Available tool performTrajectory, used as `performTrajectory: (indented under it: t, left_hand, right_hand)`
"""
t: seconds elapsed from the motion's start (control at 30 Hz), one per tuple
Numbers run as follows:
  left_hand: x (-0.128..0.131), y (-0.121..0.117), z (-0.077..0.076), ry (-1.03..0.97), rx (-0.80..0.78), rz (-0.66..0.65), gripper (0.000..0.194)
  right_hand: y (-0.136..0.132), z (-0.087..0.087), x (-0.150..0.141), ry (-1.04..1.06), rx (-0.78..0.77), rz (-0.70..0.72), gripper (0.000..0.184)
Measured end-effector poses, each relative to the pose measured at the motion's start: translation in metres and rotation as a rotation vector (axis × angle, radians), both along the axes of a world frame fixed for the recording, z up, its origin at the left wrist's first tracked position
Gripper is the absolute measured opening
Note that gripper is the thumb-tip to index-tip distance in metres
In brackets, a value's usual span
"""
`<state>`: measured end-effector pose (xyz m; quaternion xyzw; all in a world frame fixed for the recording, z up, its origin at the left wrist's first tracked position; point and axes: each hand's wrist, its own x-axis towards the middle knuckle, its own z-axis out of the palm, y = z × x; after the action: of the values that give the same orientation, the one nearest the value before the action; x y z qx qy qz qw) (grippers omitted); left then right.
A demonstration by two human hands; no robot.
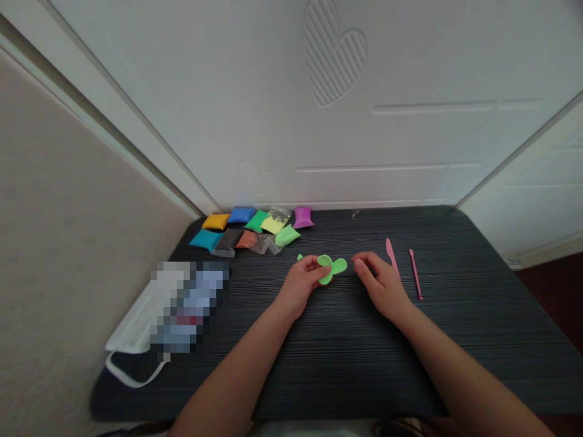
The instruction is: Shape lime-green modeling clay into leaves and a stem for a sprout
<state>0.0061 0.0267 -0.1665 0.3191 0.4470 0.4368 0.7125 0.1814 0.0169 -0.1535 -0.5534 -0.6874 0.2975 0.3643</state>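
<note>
Green petals (339, 266) sit near packets (303, 217) holding coloured clay (274, 225).

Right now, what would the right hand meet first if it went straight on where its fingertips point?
Likely the light-green, three-lobed, clay-like piece held in the left hand, though depth is hard to judge.

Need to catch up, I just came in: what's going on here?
A person is handling a light-green piece with rounded lobes above a dark table. The left hand pinches it; the right hand is close by but apart from it, and whether it holds anything small is unclear. A small green bit shows just beyond the left hand. Coloured packets lie at the back left; a pink knife and thin pink stick lie on the right.
</note>
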Motion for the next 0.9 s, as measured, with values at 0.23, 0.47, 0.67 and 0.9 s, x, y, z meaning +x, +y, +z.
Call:
performTrajectory:
  t: [0.23,0.47,0.67,0.9]
  left_hand:
    - [0.002,-0.002,0.004,-0.029,-0.011,-0.075,0.019]
    - [-0.008,0.006,0.0,0.176,0.081,-0.028,0.02]
    - [-0.013,0.008,-0.008,0.76,0.413,-0.043,0.022]
    - [-0.011,0.006,-0.018,1.136,0.593,-0.092,0.034]
  right_hand:
    - [-0.001,-0.005,-0.004,0.182,-0.127,0.172,0.028]
    - [0.005,-0.017,-0.002,0.208,-0.162,0.111,0.026]
    - [0.007,-0.012,-0.001,-0.192,0.008,0.193,0.023]
    - [0.007,-0.018,0.002,-0.371,0.103,0.115,0.025]
